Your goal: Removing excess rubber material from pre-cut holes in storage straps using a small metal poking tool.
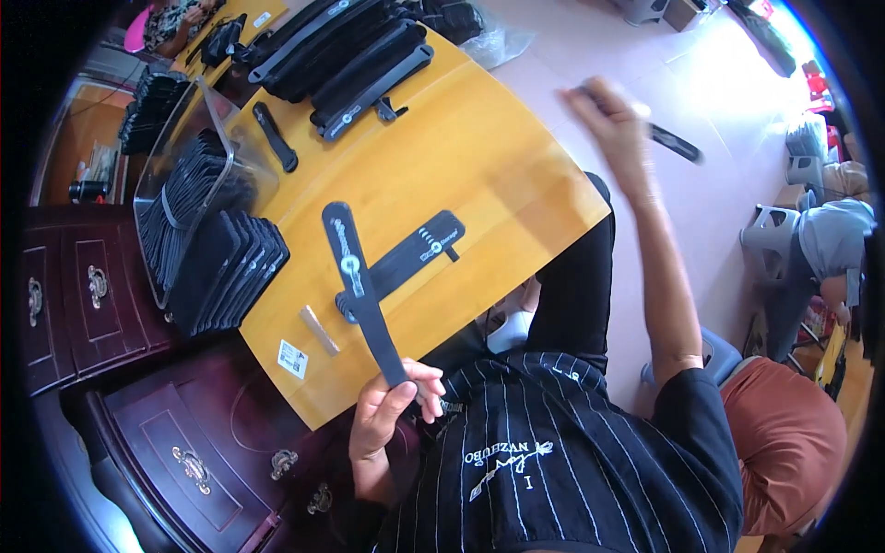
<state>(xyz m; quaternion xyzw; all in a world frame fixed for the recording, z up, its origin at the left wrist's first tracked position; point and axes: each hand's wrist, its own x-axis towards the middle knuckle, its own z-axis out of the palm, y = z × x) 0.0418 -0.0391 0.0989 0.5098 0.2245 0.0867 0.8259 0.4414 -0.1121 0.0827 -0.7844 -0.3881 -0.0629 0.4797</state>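
Observation:
My left hand (395, 405) is closed on the lower end of a long black strap (355, 267) with a rounded tip and white print, which slants up over the table. Beneath it, another black strap (415, 253) with white print lies on the tabletop, its lower end partly covered by the held one. Off the table's right edge, my right hand (613, 120) is raised and smeared by motion. It grips a dark strap, whose black end (676, 143) sticks out to the right.
On the yellow table (498, 166) lie a white label (293, 359), a short thin strip (320, 330) and a small black strap (275, 138). Bundled black straps (369, 83) fill the far side. A clear bin (221, 111) of straps stands left. Another person (834, 240) is at right.

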